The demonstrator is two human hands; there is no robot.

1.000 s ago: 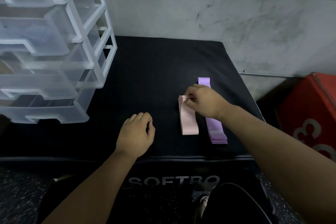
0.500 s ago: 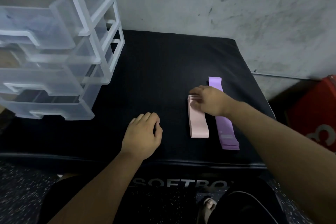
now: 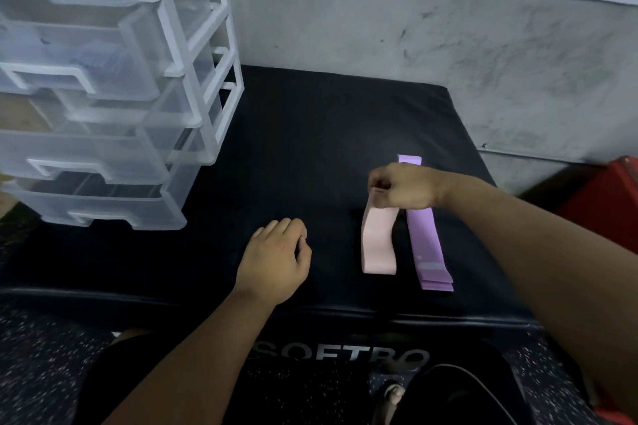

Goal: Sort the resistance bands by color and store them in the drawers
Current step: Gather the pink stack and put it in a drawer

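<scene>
The left hand [image 3: 276,262] rests on the near part of the black pad [image 3: 310,134], fingers loosely curled and holding nothing. To its right lie the pink bands [image 3: 378,245], a stack whose long axis runs near to far. The near end sits flat on the pad, close to the front edge. The far end curves upward into the right hand [image 3: 404,190], which is clenched round it. Just right of them, the purple bands [image 3: 426,245] lie flat and parallel with a narrow strip of pad between. Their near end reaches slightly closer to the front edge, and their far end shows beyond the right hand.

Half a second ago the pink stack lay flat along its whole length under the right hand. Now its far end is lifted clear of the pad. The left hand keeps its place, and the purple stack has not shifted.

Bare pad stretches from the left hand to the drawer unit [image 3: 103,97] on the pad's left side, and on past the bands to the wall [image 3: 379,28]. The drawer fronts face the near side. The purple stack lies nearer the pad's right edge, beyond which a red box [image 3: 607,193] stands against the wall.
</scene>
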